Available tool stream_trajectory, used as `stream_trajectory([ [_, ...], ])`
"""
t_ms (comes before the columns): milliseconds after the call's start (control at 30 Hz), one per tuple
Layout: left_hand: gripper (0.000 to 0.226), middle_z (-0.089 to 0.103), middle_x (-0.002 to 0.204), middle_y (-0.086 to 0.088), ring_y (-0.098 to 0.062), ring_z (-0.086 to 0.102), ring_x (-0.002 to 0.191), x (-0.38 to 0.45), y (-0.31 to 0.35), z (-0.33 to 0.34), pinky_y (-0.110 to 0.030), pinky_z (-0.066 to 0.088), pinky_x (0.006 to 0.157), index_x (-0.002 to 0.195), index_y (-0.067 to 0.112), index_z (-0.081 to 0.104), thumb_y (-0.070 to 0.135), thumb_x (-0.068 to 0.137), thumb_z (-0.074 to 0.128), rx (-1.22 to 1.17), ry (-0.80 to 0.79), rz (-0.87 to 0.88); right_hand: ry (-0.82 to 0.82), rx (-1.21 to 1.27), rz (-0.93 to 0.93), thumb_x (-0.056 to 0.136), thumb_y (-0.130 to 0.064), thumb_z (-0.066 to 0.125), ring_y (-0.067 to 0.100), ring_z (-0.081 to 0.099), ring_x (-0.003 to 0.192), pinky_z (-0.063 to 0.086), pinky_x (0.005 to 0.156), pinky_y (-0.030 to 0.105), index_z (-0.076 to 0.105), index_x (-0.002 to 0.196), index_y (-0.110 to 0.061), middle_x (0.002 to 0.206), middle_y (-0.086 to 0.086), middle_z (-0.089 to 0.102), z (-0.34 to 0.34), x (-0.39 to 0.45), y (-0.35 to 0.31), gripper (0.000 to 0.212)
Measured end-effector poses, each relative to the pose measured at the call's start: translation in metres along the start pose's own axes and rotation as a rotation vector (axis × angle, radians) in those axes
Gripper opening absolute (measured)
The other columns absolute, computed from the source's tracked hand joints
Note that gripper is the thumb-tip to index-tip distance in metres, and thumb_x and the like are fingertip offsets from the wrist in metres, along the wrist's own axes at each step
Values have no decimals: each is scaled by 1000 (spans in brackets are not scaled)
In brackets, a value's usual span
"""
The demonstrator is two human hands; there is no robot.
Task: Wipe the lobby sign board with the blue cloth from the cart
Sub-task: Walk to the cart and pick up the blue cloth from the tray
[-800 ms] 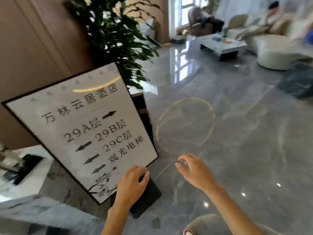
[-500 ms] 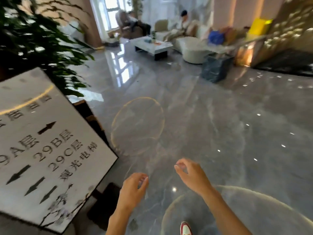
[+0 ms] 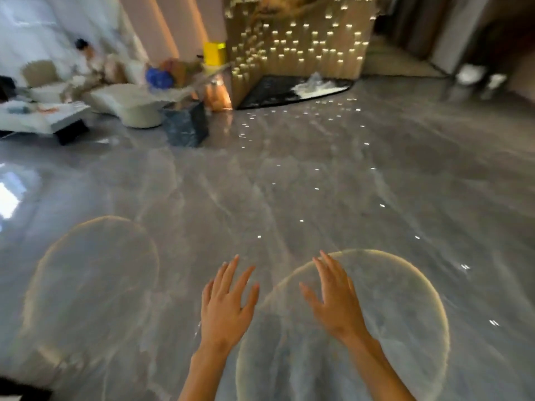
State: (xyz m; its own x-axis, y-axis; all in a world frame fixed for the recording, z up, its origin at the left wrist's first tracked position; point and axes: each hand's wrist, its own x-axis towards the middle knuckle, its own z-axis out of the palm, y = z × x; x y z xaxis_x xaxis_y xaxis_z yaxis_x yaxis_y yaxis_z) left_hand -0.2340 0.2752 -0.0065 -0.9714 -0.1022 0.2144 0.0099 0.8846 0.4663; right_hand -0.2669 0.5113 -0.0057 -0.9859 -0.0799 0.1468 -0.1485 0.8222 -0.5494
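Observation:
My left hand [image 3: 227,305] and my right hand [image 3: 333,299] are stretched out side by side over the polished grey marble floor [image 3: 289,183], fingers spread, both holding nothing. The sign board is out of view. At the far left back, blurred, a cart-like surface [image 3: 197,79] carries a blue bundle [image 3: 159,78] and a yellow box [image 3: 214,53]; I cannot tell whether the bundle is the blue cloth.
A dark marble cube [image 3: 185,124] stands on the floor ahead left. White sofas [image 3: 127,107] and a low table [image 3: 43,118] with a seated person [image 3: 86,57] fill the far left. A lit golden wall [image 3: 295,39] with a black base [image 3: 289,89] rises at the back.
The view has swung right, away from the sign board and plant, which left the frame. My left hand came off the board's lower corner; both hands now have straight, spread fingers.

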Motion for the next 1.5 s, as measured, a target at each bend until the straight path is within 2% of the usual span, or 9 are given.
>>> stream_trajectory([
  [133, 59, 22, 165, 18, -12, 20, 154, 10, 90, 43, -37, 21, 120, 145, 50, 40, 69, 94, 17, -22, -92, 182, 72, -48, 147, 96, -67, 32, 10, 5, 153, 10, 123, 45, 19, 156, -30, 166, -13, 7, -57, -35, 78, 71],
  [367, 53, 17, 165, 21, -10, 16, 155, -1, 245, 120, -37, 21, 121, 149, 51, 33, 65, 98, 26, -50, -273, 435, 195, -69, 382, 97, -59, 40, 18, 12, 153, 16, 124, 41, 23, 156, -23, 166, -5, 11, -154, -105, 190, 71],
  [600, 67, 12, 166, 22, -8, 9, 156, -42, 380, 180, -41, 18, 124, 151, 54, 22, 71, 89, 3, -84, -366, 617, 307, -225, 618, 98, -61, 30, 20, 23, 151, 23, 122, 39, 25, 156, -23, 165, -4, 18, -232, -187, 276, 69],
  [700, 67, 17, 166, 20, -9, 14, 155, -61, 431, 201, -41, 20, 124, 149, 52, 31, 69, 90, 6, -79, -424, 702, 391, -252, 720, 95, -64, 18, 23, 34, 146, 32, 118, 42, 36, 151, -21, 160, 1, 33, -253, -227, 306, 73],
  [833, 56, 47, 154, 8, -19, 46, 143, -88, 501, 224, -49, 43, 112, 137, 39, 59, 57, 93, 28, -134, -441, 860, 474, -226, 887, 92, -71, 6, 19, 30, 148, 30, 117, 42, 36, 152, -22, 161, -3, 33, -275, -275, 340, 83],
  [1033, 46, 23, 165, 18, -9, 19, 154, -128, 591, 282, -42, 19, 123, 148, 46, 39, 53, 103, 32, -175, -628, 1046, 575, -246, 1133, 97, -64, 21, 17, 16, 153, 19, 123, 42, 25, 156, -27, 165, -6, 19, -316, -341, 378, 69],
  [1267, 53, 24, 164, 20, -3, 17, 153, -154, 693, 330, -43, 23, 122, 147, 48, 38, 62, 99, 20, -298, -776, 1216, 698, -221, 1356, 99, -64, 22, 12, 0, 155, 6, 126, 41, 12, 158, -31, 167, -10, 5, -357, -384, 425, 68],
  [1400, 47, 26, 164, 18, -6, 19, 153, -165, 749, 355, -45, 22, 122, 147, 45, 40, 53, 102, 30, -344, -836, 1288, 767, -224, 1441, 98, -66, 20, 13, 3, 155, 9, 126, 40, 14, 157, -31, 167, -11, 8, -381, -397, 450, 69],
  [1500, 55, 26, 163, 19, -6, 18, 153, -173, 785, 371, -41, 19, 124, 147, 47, 40, 59, 97, 20, -377, -875, 1331, 805, -244, 1497, 97, -66, 20, 12, 4, 154, 11, 126, 40, 16, 157, -31, 167, -11, 9, -399, -404, 471, 69],
])
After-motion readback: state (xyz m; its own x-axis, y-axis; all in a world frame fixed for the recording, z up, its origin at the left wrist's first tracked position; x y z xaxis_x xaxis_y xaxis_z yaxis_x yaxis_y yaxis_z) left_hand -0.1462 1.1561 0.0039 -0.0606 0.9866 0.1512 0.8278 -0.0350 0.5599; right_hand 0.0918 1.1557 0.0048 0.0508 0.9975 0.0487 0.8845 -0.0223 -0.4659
